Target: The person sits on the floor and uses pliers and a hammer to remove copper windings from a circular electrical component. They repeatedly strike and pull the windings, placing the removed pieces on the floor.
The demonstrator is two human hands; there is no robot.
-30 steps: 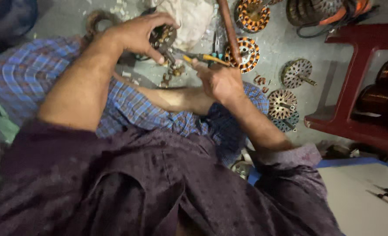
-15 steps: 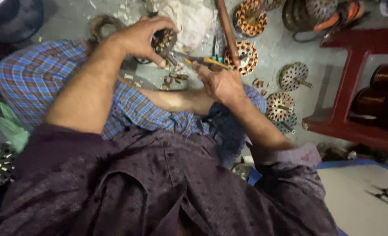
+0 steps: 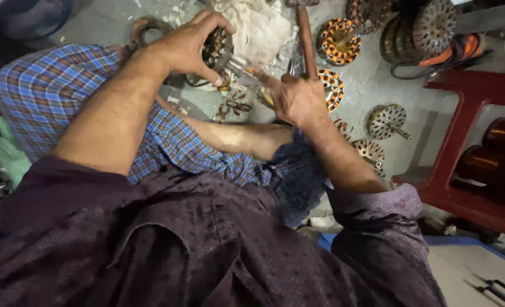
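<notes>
Open floor is scarce around the hands. The left hand grips a round motor stator, and the right hand works a metal tool against it, so the gap between them is filled. Just below lie loose copper wire scraps and the person's bare leg, blocking a low approach. A wooden hammer handle stands just beside the right hand, with a crumpled cloth behind. Wound stators and slotted cores dot the floor to the right, near a red stool. The widest bare strip runs between those cores and the stool.
</notes>
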